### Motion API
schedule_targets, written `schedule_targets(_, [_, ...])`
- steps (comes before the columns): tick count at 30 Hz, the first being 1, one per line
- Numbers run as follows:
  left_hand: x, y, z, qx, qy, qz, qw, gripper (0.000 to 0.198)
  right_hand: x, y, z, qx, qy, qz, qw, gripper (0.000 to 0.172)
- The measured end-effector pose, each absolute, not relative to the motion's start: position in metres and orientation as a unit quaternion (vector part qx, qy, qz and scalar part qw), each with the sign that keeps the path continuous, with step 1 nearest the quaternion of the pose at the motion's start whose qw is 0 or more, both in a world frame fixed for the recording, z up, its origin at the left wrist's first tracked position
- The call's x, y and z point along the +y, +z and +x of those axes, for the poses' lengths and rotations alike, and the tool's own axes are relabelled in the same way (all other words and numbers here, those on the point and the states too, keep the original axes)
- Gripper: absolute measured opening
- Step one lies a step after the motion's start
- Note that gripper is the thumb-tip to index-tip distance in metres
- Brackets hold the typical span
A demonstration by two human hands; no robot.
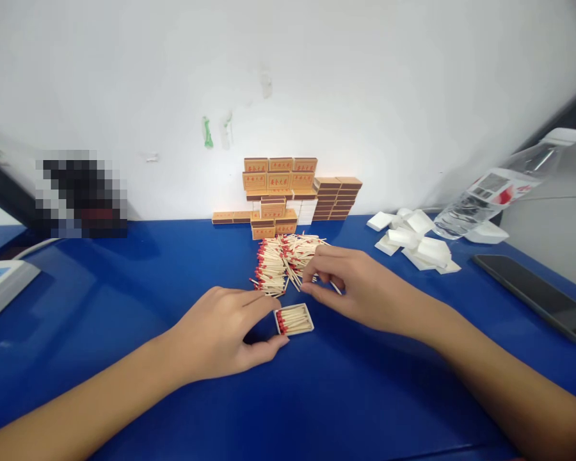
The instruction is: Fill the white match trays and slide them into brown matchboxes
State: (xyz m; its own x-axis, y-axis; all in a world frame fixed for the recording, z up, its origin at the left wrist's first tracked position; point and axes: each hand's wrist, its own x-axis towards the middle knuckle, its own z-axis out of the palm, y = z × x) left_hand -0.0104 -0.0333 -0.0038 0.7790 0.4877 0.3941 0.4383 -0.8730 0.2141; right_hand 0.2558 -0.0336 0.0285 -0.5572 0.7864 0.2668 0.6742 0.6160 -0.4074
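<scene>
A small white matchbox tray point(294, 319) holding red-tipped matches lies on the blue table point(125, 282). My left hand point(223, 333) steadies the tray's left end between thumb and forefinger. Just behind the tray, my right hand point(352, 285) pinches a few matches at the near edge of a loose pile of matches point(283, 259). The tips of its fingers hide exactly how many matches they grip.
Stacked orange matchboxes point(288, 189) stand against the white wall. Several empty white trays point(415, 240) lie at the right, beside a tipped plastic bottle point(494, 192) and a dark phone point(537, 298). A white power strip point(0, 285) sits at the left edge.
</scene>
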Motion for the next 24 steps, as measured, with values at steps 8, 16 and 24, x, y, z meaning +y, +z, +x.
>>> schedule_targets(8, [-0.033, -0.004, -0.01, 0.256, 0.21, 0.942, 0.059, 0.024, 0.006, 0.027, 0.302, -0.808, -0.018, -0.544, 0.223, 0.019])
schedule_targets(16, [-0.034, -0.002, -0.01, 0.267, 0.212, 0.938, 0.059, 0.024, -0.004, 0.077, 0.364, -0.685, -0.004, -0.693, 0.224, 0.023])
schedule_targets(24, [-0.031, -0.005, -0.011, 0.263, 0.229, 0.936, 0.046, 0.029, 0.005, 0.06, 0.418, -0.675, 0.024, -0.724, 0.14, 0.029])
